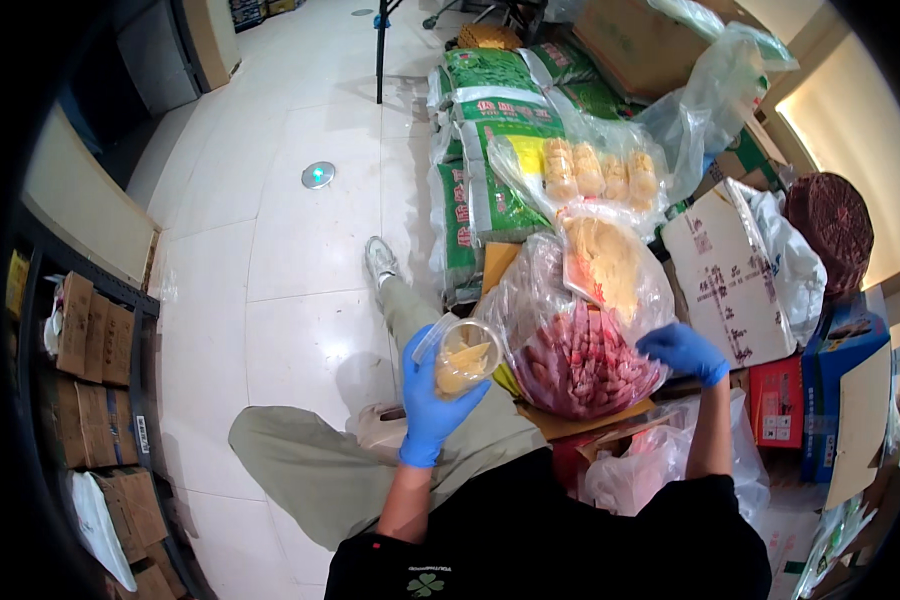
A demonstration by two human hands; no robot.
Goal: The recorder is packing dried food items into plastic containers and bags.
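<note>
My left hand (427, 408), in a blue glove, is wrapped round a clear plastic tub (490, 358). Flat yellow pieces (462, 362) lie inside it, and a clear lid-like piece (432, 340) shows at its side by my fingers. My right hand (686, 351), also gloved in blue, has its fingers curled together at the right edge of a large clear bag (530, 290). Whether they pinch anything is hidden. Packed in that bag are many reddish finger-shaped pieces (590, 365). On top of it rests a clear packet of yellow food (602, 262).
Green-and-white sacks (500, 150) are stacked ahead, topped by a packet of tan rolls (595, 175). A white box (730, 275), a blue box (845, 380) and a red box (776, 400) stand at the right. Left is a dark shelf (45, 300) with cartons; white floor tiles (305, 340) lie between.
</note>
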